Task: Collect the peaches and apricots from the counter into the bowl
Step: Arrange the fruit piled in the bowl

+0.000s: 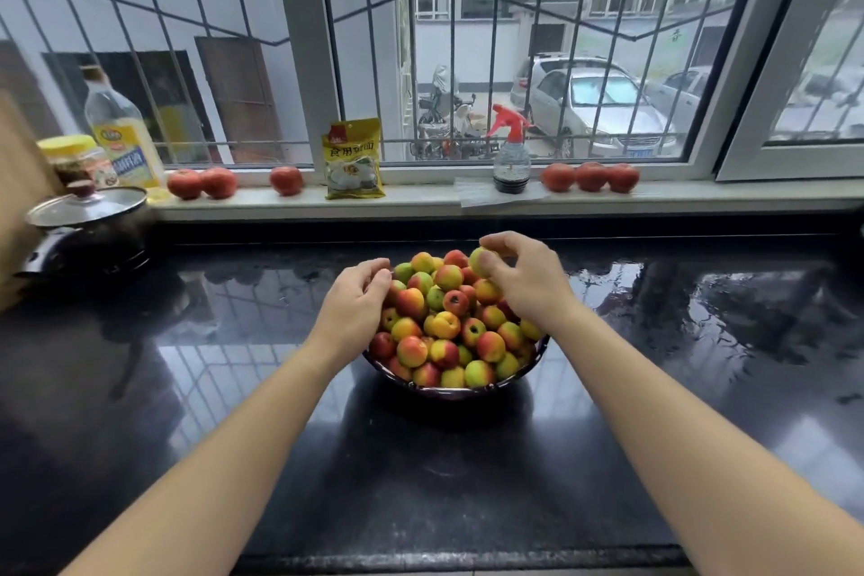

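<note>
Bowl (519,381) at frame centre on the black counter (187,365), heaped with fruit (449,323). Right hand (528,281) pinches a greenish apricot (480,261) over the pile's far edge. Left hand (360,299) at the pile's left side, fingers curled; whether it holds anything, cannot tell.

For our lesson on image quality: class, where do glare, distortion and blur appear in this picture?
Head view: window glare mirrors on the black counter; wide-angle lens bows the window frame and bars; the oil bottle at the edge looks soft; fruit in the bowl is sharp.
</note>
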Available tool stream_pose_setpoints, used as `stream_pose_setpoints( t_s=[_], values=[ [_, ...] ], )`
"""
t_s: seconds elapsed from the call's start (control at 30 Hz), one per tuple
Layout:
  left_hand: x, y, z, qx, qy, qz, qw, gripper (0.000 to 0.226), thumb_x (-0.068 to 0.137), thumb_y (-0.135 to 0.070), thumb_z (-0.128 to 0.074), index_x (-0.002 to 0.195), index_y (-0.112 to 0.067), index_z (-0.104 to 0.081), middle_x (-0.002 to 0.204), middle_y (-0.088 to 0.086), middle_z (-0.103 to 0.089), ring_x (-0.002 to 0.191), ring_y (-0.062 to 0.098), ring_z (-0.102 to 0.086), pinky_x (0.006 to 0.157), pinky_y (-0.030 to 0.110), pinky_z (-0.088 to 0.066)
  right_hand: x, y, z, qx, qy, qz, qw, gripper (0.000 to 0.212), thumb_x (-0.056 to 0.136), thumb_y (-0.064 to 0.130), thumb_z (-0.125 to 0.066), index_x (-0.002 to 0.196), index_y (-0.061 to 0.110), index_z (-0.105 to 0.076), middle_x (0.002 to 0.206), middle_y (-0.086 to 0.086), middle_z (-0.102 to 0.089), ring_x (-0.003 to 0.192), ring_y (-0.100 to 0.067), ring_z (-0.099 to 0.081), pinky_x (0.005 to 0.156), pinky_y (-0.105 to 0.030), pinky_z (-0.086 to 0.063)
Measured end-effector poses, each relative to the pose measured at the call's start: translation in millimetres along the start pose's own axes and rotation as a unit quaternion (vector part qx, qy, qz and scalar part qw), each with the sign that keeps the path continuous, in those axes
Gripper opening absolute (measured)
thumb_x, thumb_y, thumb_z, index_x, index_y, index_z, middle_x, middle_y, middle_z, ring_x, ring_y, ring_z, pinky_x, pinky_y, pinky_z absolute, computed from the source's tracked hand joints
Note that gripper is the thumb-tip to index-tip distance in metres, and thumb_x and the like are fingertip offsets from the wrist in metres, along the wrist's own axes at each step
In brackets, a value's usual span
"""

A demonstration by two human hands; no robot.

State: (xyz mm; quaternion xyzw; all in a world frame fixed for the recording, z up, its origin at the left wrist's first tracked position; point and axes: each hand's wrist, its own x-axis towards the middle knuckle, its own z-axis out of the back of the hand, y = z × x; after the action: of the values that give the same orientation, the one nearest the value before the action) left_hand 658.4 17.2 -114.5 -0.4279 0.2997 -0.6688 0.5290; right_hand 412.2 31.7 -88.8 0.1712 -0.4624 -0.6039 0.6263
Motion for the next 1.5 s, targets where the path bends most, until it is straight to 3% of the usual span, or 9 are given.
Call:
stream_pose_setpoints(
  t_s=[0.23,0.4,0.53,0.67,0.77,1.03,1.23,1.37,1.5],
  values=[
    [-16,-16,-14,0.084,-0.003,-0.096,0.992,0.040,0.111,-0.033,-0.044,0.145,-0.022,-0.061,0.145,-0.005,-0.058,0.137,0.010,-0.047,0.118,0.033,-0.034,9,3,2,-0.109,0.109,-0.034,0.987,0.037,0.105,0.043,-0.043,0.125,0.026,-0.070,0.125,0.003,-0.069,0.120,-0.020,-0.058,0.092,-0.031,-0.045],
    [-19,-35,-17,0.155,0.024,-0.148,0.976,0.046,0.109,-0.032,-0.041,0.152,-0.022,-0.054,0.155,-0.004,-0.052,0.146,0.013,-0.039,0.127,0.044,-0.024,8,-2,23,0.037,0.133,-0.059,0.989,0.047,0.109,0.043,-0.033,0.151,0.025,-0.045,0.147,0.004,-0.053,0.138,-0.013,-0.045,0.114,-0.030,-0.035],
    [-23,-49,-28,0.262,0.010,-0.217,0.940,0.031,0.104,-0.026,-0.055,0.131,-0.021,-0.070,0.127,0.002,-0.067,0.122,0.023,-0.055,0.112,0.039,-0.036,-4,-14,28,-0.047,0.004,-0.001,0.999,0.020,0.096,0.034,-0.062,0.110,0.022,-0.071,0.102,0.007,-0.072,0.104,-0.016,-0.064,0.092,-0.036,-0.051],
    [-32,-55,-43,0.339,-0.001,-0.214,0.916,0.025,0.100,-0.032,-0.055,0.112,-0.024,-0.076,0.111,-0.001,-0.069,0.110,0.025,-0.058,0.103,0.043,-0.038,-18,-20,13,-0.196,0.062,0.011,0.979,0.033,0.084,0.049,-0.072,0.104,0.024,-0.072,0.111,0.000,-0.064,0.115,-0.023,-0.048,0.100,-0.037,-0.042],
    [-35,-55,-47,0.260,0.003,-0.216,0.941,0.024,0.099,-0.023,-0.059,0.112,-0.021,-0.080,0.112,0.001,-0.070,0.109,0.025,-0.060,0.102,0.044,-0.042,-18,-22,25,-0.126,0.054,-0.029,0.990,0.020,0.084,0.046,-0.073,0.094,0.028,-0.075,0.118,-0.003,-0.061,0.122,-0.024,-0.048,0.107,-0.040,-0.040],
    [-33,-57,-47,0.114,0.003,-0.187,0.976,0.034,0.098,-0.004,-0.056,0.122,-0.017,-0.075,0.120,-0.004,-0.072,0.107,0.000,-0.056,0.092,0.001,-0.034,-30,-31,44,-0.121,0.094,-0.010,0.988,0.024,0.098,0.031,-0.061,0.109,0.021,-0.079,0.128,-0.001,-0.064,0.126,-0.016,-0.050,0.111,-0.032,-0.035],
    [-3,-60,-36,0.188,0.011,-0.072,0.979,0.046,0.098,-0.009,-0.052,0.140,-0.022,-0.065,0.141,0.005,-0.063,0.135,0.028,-0.050,0.115,0.045,-0.040,-17,-30,42,-0.073,0.029,-0.007,0.997,0.028,0.101,0.031,-0.055,0.122,0.023,-0.072,0.126,0.003,-0.066,0.117,-0.010,-0.056,0.096,-0.024,-0.039],
    [18,-67,-35,0.277,0.096,-0.037,0.955,0.038,0.103,-0.042,-0.057,0.140,-0.040,-0.064,0.137,-0.004,-0.069,0.134,0.028,-0.053,0.110,0.048,-0.038,4,-11,27,-0.099,0.093,0.030,0.990,0.039,0.096,0.034,-0.063,0.134,0.027,-0.064,0.131,0.003,-0.066,0.117,-0.012,-0.059,0.100,-0.029,-0.046],
    [25,-71,-37,0.275,0.100,-0.055,0.955,0.036,0.099,-0.047,-0.065,0.133,-0.037,-0.069,0.127,-0.009,-0.073,0.127,0.023,-0.060,0.106,0.048,-0.038,15,-1,10,-0.137,0.133,0.037,0.981,0.035,0.090,0.041,-0.068,0.124,0.034,-0.070,0.119,0.005,-0.071,0.111,-0.015,-0.063,0.096,-0.035,-0.052]
  ],
)
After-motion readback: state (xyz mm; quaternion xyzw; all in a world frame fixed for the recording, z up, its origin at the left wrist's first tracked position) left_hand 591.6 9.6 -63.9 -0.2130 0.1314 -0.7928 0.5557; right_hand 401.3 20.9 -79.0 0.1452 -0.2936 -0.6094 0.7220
